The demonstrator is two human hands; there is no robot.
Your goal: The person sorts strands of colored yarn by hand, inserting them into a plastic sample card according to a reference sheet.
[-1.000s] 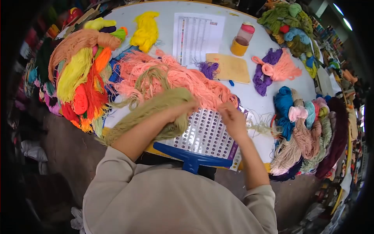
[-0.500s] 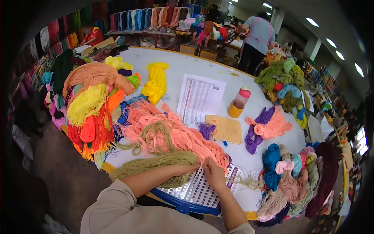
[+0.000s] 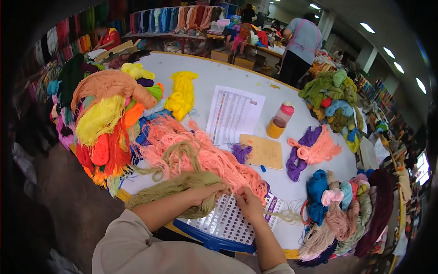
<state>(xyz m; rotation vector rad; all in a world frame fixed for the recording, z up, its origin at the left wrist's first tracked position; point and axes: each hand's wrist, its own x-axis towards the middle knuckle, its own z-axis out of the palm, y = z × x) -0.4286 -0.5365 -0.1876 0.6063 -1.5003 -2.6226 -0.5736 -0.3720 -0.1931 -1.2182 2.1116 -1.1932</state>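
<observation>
My left hand is closed on a hank of olive-green yarn, which lies under and beyond my forearm. My right hand is closed in a pinch a short way to the right, at the lower edge of a heap of salmon-pink yarn. What its fingertips hold is too small to make out. Beneath both hands lies a white card punched with rows of holes, on a blue-edged board. Loose pale strands trail from the card's right side.
A printed colour chart, a tan notebook and a pink-lidded bottle stand or lie mid-table. Piles of coloured yarn crowd the left, with more skeins at right. A person in an apron stands behind the table.
My left hand has shifted slightly left and up with the green yarn, widening the gap from my right hand. My right hand stays nearly in place.
</observation>
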